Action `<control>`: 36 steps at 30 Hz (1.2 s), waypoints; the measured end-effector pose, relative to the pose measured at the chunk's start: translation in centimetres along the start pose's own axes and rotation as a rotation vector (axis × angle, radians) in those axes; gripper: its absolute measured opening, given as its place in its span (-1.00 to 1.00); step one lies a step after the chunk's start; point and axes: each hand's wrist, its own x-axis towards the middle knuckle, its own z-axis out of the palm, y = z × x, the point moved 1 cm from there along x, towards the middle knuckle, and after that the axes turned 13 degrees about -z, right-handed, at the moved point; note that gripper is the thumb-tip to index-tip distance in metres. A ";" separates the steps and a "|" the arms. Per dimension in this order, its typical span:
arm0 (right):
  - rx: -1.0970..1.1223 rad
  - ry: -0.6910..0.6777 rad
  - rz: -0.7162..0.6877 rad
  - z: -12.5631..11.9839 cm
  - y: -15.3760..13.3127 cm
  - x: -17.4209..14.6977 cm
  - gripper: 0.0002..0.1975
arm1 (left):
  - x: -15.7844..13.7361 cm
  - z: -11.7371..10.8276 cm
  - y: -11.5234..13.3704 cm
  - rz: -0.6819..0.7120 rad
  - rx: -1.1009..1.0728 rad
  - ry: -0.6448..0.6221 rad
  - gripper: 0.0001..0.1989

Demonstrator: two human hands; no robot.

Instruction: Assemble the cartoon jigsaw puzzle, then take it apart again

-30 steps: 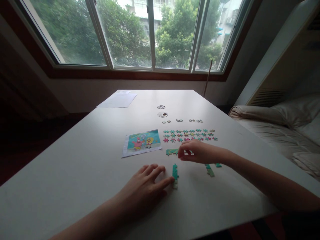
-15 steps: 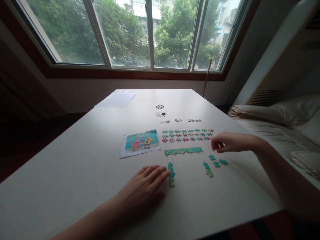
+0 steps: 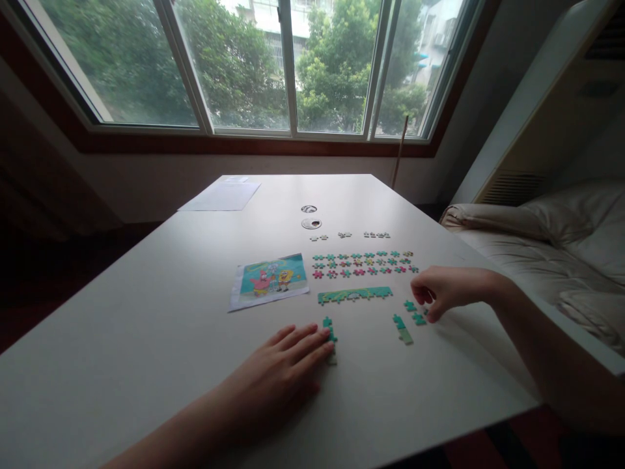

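Low centre, your left hand (image 3: pixel 290 361), fingers nearly together, rests on the green strip (image 3: pixel 327 323), maybe to steady it. Centre right, your right hand (image 3: pixel 452 286) curls by loose pieces (image 3: pixel 418 319); I can't tell if it pinches one.

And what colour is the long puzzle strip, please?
In the head view, the long puzzle strip is mostly green.

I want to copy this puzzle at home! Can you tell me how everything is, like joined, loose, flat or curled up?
Long puzzle strip: joined, flat
Left puzzle strip: joined, partly covered
Short right puzzle strip: joined, flat
Puzzle pieces in three rows: loose
Cartoon picture sheet: face up
Left hand: fingers outstretched
Right hand: curled, grip unclear
Window: can't tell if fully shut
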 end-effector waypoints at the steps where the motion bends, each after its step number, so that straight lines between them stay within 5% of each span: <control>1: -0.006 0.019 -0.013 0.0 -0.3 -0.1 -0.73 | 0.0 0.0 0.0 0.001 -0.003 0.010 -0.50; 11: -0.090 0.030 -0.028 0.8 -3.6 0.3 -0.83 | -0.1 0.0 0.1 -0.007 0.020 0.014 -0.50; 36: 0.000 0.009 -0.080 0.9 -3.0 0.8 -0.80 | -0.1 0.2 -0.1 -0.021 0.018 -0.002 -0.49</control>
